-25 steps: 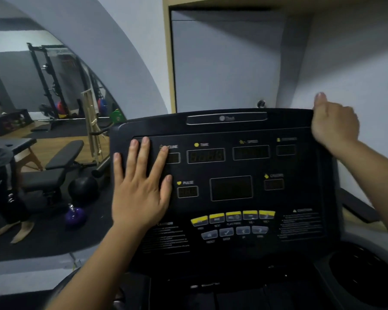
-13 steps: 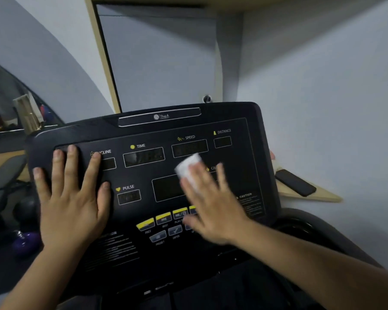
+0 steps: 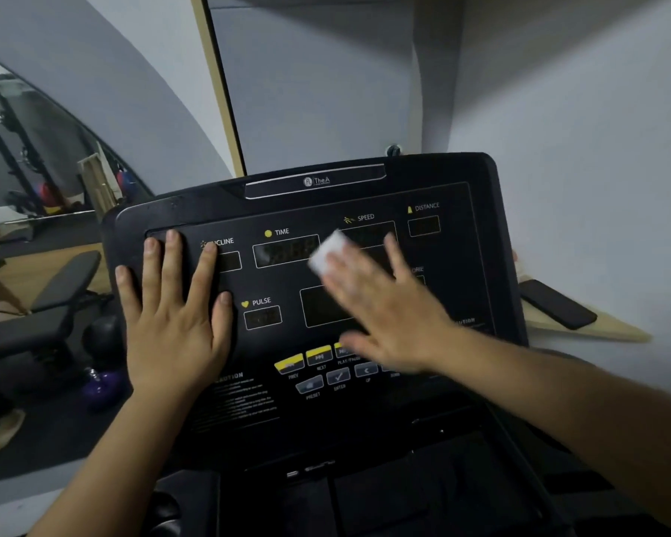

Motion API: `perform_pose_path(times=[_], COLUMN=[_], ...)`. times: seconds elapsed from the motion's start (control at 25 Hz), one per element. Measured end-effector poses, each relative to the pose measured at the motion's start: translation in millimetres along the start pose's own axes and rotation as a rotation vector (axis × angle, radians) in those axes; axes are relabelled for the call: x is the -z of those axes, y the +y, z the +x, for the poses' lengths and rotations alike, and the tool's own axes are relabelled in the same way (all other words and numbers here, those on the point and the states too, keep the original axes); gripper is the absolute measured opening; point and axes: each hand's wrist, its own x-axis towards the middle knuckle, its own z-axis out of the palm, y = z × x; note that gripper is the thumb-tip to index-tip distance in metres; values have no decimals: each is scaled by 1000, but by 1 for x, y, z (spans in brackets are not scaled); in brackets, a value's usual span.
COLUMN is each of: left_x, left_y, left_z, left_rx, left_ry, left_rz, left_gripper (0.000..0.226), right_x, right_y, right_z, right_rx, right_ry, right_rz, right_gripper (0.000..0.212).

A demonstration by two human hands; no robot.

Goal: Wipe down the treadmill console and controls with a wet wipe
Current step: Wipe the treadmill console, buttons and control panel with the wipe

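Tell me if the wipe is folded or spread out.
Folded, it seems: the wet wipe shows as a small white pad under the flat right hand on the console; blur hides creases.

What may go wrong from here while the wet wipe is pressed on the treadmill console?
1. The right hand presses the wet wipe flat on the displays, and its thumb lies close to the yellow buttons; a downward stroke might press one by accident.
2. The left hand rests flat over the INCLINE area of the console, so that part could be missed.
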Motion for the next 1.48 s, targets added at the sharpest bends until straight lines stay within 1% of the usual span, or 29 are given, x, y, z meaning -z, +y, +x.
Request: perform_pose_path(times=[0.08,0.12,0.16,0.2,0.24,0.28,0.36,0.4,0.44,0.48,0.52,0.56,0.64,0.68,0.72,0.84,0.92,0.96,1.04,1.12,1.2,1.28,1.36,1.48], left_x=[0,0,0,0,0,0,-1,-1,-2,-2,-2,-1,-2,-1,-1,0,1,1,1,2,2,1,1,1], left_y=[-1,-1,0,2,3,3,2,2,1,2,2,2,3,4,4,4,4,3,3,4,5,7,6,2], left_z=[1,0,0,-1,0,0,0,-1,-2,-2,-2,-2,-2,-2,-2,-2,-2,-2,-1,-1,-1,0,1,0], left_rx=[0,4,8,10,10,8,5,4,1,-2,-3,0,4,5,6,10,4,1,-2,-1,-1,5,8,12], left_ry=[-3,-2,3,11,19,20,24,32,39,39,35,32,27,24,20,13,8,6,-1,-2,0,3,-2,-14], left_rz=[-11,-13,-14,-18,-22,-22,-22,-21,-21,-22,-24,-23,-19,-19,-19,-16,-17,-17,-7,2,5,16,29,29], left_gripper=[61,61,61,61,61,61,60,60,60,59,59,60,60,60,61,61,61,62,62,62,62,61,62,62], right_x=[-14,-17,-17,-15,-12,-8,2,5,5,3,0,-3,-8,-7,-4,8,10,9,9,8,6,7,16,31], right_y=[-12,-3,13,30,48,67,96,101,96,87,74,60,39,38,41,52,55,59,71,87,102,106,91,38], right_z=[-35,-46,-51,-51,-44,-34,-15,-10,-8,-8,-13,-21,-42,-47,-47,-27,-13,-6,3,4,-4,-5,17,72], right_rx=[304,414,477,469,380,224,-148,-318,-449,-523,-527,-459,-250,-193,-185,-290,-323,-341,-403,-512,-636,-712,-682,-515], right_ry=[-23,-30,-46,-55,-41,-19,40,69,91,101,96,81,24,16,26,115,157,155,121,81,68,42,12,12], right_rz=[-25,-22,-23,-41,-66,-69,-22,21,61,86,98,97,68,63,82,179,169,145,104,96,117,130,125,113], right_gripper=[76,74,72,73,74,75,75,73,71,71,73,75,75,73,71,62,59,60,68,77,79,80,83,88])
